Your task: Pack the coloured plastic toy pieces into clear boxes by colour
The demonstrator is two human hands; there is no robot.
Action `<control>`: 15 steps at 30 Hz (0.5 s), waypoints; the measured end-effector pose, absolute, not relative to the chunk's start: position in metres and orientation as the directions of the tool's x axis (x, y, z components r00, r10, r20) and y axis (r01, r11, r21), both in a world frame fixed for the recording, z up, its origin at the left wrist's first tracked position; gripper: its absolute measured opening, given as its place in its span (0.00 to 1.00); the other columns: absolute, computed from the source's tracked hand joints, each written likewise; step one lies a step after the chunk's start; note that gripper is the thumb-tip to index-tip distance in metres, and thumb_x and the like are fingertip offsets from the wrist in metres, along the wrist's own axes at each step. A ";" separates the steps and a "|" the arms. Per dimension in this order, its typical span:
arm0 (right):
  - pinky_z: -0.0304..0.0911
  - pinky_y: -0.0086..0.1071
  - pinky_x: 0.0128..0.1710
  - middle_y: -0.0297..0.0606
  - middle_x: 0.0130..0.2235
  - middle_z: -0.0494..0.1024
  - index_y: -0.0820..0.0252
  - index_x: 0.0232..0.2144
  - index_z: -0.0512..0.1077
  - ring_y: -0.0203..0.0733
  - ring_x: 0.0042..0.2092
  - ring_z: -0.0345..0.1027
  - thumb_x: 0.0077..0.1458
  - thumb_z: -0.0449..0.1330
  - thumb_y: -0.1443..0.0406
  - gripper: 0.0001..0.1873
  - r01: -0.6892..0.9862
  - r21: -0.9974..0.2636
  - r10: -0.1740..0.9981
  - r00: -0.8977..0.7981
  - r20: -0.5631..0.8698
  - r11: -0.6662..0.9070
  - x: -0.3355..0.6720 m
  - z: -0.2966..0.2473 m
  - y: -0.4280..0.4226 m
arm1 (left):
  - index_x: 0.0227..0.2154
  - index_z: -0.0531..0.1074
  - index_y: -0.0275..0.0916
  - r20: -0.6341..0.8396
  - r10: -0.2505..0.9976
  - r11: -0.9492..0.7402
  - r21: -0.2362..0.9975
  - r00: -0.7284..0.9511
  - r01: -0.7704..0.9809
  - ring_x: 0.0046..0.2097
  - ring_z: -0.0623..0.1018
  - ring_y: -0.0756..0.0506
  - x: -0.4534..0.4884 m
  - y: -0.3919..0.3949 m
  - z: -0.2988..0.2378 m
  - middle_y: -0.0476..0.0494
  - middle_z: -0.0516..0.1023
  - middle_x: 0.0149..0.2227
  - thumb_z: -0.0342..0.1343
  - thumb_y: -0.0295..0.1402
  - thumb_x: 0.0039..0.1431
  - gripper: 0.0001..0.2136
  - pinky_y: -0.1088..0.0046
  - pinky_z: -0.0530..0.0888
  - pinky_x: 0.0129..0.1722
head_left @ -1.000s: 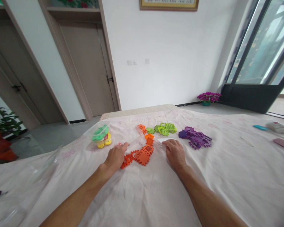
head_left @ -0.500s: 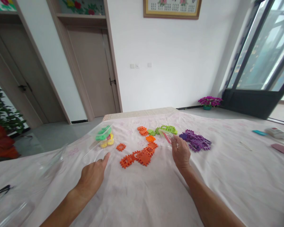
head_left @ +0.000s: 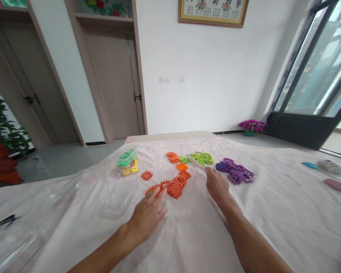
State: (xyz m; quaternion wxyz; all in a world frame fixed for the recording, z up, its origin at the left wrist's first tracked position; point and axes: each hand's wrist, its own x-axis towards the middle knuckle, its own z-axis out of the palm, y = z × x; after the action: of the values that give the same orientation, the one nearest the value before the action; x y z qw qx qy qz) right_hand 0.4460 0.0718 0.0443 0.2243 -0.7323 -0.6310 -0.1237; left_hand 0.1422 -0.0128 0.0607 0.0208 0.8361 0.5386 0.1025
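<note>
My left hand (head_left: 147,212) is open, its fingers stretched over the near edge of the orange interlocking plastic pieces (head_left: 176,188); whether it touches them I cannot tell. Closed in a pinch, my right hand (head_left: 217,184) holds a thin clear plastic piece with a red stripe (head_left: 197,162), seen nearly edge-on. The tip of that piece reaches the light green pieces (head_left: 204,158). Purple interlocking pieces (head_left: 238,172) lie to the right of this hand. A single orange piece (head_left: 147,175) lies apart on the left, beyond my left hand.
A clear plastic box (head_left: 127,161) with green and yellow pieces stands at the left. Near it lies an unfilled clear tray (head_left: 118,195). Glasses (head_left: 1,225) and clear plastic are at the lower left. A blue item (head_left: 310,165) and a pink item (head_left: 338,184) lie far right.
My left hand has moved right, from beside the clear plastic to the orange pieces, and its fingers have spread. The clear plastic in my right hand has turned edge-on; the clear tray is now uncovered.
</note>
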 end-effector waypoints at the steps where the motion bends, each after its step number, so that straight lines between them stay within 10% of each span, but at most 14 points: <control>1: 0.57 0.33 0.38 0.42 0.46 0.77 0.54 0.52 0.68 0.44 0.45 0.70 0.62 0.46 0.71 0.19 0.986 -0.133 0.876 0.151 0.459 -0.101 0.444 0.047 0.074 | 0.64 0.56 0.44 0.169 0.918 -0.385 0.160 0.359 0.909 0.66 0.59 0.38 0.148 -0.001 0.054 0.38 0.56 0.67 0.50 0.40 0.63 0.28 0.58 0.60 0.63; 8: 0.56 0.33 0.39 0.43 0.44 0.76 0.55 0.48 0.72 0.45 0.46 0.69 0.56 0.48 0.78 0.24 0.999 0.033 0.931 -0.010 0.364 -0.002 0.430 0.068 0.097 | 0.63 0.55 0.36 0.259 0.958 0.064 0.225 -0.123 0.972 0.66 0.59 0.33 0.151 0.079 0.021 0.25 0.56 0.65 0.43 0.46 0.65 0.28 0.51 0.59 0.59; 15: 0.55 0.31 0.40 0.39 0.44 0.77 0.51 0.46 0.74 0.43 0.48 0.67 0.55 0.48 0.78 0.25 0.989 0.021 0.950 -0.146 0.277 0.146 0.431 0.071 0.102 | 0.57 0.65 0.38 0.326 0.945 -0.085 0.325 -0.027 0.942 0.63 0.62 0.38 0.141 0.089 0.014 0.34 0.65 0.62 0.45 0.44 0.65 0.22 0.56 0.57 0.61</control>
State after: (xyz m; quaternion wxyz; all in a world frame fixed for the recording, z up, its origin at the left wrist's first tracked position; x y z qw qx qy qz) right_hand 0.4314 0.1022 0.0706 0.0992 -0.6460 -0.7503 -0.0995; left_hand 0.1407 0.0891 0.0141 0.0031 0.6973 0.6765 0.2367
